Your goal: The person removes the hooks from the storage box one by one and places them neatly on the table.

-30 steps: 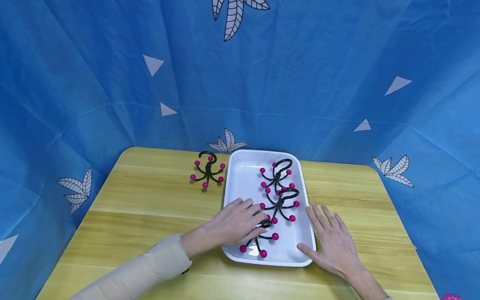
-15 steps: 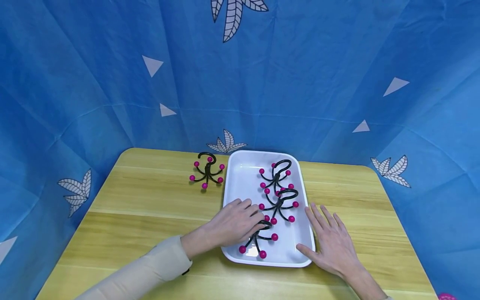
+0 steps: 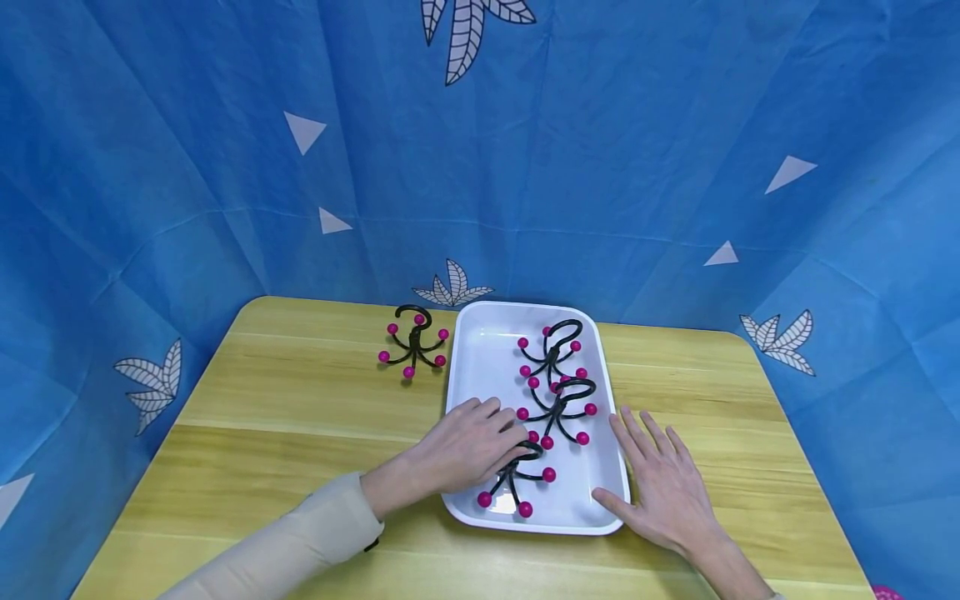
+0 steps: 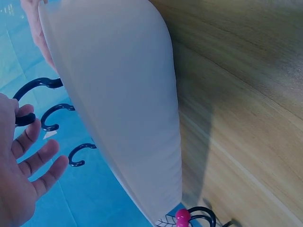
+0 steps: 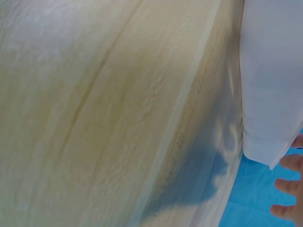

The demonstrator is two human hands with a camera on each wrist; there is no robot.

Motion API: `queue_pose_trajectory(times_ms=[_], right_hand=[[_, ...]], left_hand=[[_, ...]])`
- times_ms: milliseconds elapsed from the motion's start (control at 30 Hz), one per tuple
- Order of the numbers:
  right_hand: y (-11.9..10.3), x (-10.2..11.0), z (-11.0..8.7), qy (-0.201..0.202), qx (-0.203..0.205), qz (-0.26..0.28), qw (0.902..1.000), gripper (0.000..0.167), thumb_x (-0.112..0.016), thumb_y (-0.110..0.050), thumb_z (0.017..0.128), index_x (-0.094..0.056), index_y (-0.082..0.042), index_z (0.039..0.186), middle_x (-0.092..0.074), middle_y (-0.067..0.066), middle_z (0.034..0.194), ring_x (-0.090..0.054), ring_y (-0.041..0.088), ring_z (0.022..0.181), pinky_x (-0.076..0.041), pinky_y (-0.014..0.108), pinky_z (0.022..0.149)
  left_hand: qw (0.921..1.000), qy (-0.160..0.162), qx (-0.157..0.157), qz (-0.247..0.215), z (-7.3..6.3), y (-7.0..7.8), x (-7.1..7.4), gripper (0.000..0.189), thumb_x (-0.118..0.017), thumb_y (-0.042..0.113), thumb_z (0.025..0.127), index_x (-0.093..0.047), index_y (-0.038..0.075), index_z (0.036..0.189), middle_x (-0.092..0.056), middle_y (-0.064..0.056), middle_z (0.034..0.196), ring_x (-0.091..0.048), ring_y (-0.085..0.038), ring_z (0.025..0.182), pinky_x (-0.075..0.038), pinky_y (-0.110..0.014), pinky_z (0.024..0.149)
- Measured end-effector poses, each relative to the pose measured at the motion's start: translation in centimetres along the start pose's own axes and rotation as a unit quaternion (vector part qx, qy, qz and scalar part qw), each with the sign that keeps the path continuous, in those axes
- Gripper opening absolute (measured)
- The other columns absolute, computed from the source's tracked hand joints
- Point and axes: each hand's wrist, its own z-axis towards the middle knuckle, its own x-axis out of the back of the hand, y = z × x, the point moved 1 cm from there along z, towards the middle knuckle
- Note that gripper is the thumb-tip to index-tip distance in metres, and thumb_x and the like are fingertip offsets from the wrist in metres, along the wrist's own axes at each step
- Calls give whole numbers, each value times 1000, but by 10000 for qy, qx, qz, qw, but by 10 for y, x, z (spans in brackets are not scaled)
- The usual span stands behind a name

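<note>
Black hook [image 3: 513,472], lower centre, left hand [image 3: 474,446] clamped on it; right hand [image 3: 667,483] splayed at tray [image 3: 480,350]; gripping step, apparently; next move wants steadiness.

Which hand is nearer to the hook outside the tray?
Left. In the head view, the left hand, over the tray, is below and right of the hook; the right hand is farther, at the tray's right edge.

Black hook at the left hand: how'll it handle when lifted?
The black hook is likely stiff: its thin curved arms show no sag. Maybe slippery: its loop looks glossy. Splayed, ball-tipped arms could snag the neighbouring hook close by.
</note>
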Motion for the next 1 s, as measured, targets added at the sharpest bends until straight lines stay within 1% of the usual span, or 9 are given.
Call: queue_pose_trajectory(times_ms=[200,333,533,733,833,933,1000], right_hand=[[0,0,0,-75,-47,-21,10000,107,-70,-76,81,-40,-14,163,-42,14,168,-39,44,153,-33,67,122],[0,0,0,-83,-35,-27,10000,107,-70,-76,81,-40,-14,163,-42,14,168,-39,44,153,-33,66,122],[1,0,0,-47,12,-31,10000,107,-71,-75,81,-41,-14,163,-42,15,168,-40,44,153,-33,66,122],[2,-1,1,-101,4,-10,9999,106,-70,-76,82,-39,-15,164,-41,15,169,-39,45,154,-32,67,122],[2,-1,1,-54,24,-12,10000,107,-71,-75,81,-40,-15,163,-42,15,168,-40,44,153,-32,66,122],[2,-1,1,-28,30,-27,10000,107,-71,-75,81,-40,-15,163,-43,15,168,-40,44,153,-33,66,122],[2,-1,2,-42,22,-39,10000,107,-70,-76,81,-40,-15,163,-42,15,168,-40,44,153,-33,66,122]], left_hand=[[10000,66,3,-24,-1,0,0,28,-45,45,112,-67,27,117,-71,9,103,-60,-10,90,-53,-22,76],[9998,142,86,-146,-2,-2,2,27,-47,44,112,-68,27,118,-70,9,103,-59,-10,90,-54,-23,77],[9994,272,142,-179,-2,-7,9,26,-50,43,111,-69,28,119,-68,8,100,-58,-11,89,-55,-25,78],[9986,417,207,-234,-2,-14,23,19,-56,41,109,-69,28,114,-66,6,99,-56,-12,88,-53,-25,75],[9985,372,274,-288,-1,-18,32,18,-58,41,108,-69,27,113,-67,5,99,-57,-13,88,-52,-25,75],[9985,215,376,-322,-1,-21,41,21,-58,42,108,-70,27,116,-68,4,100,-58,-14,91,-53,-26,79],[9984,164,433,-321,-2,-23,46,21,-59,42,108,-71,27,117,-69,4,101,-59,-14,93,-54,-27,80]])
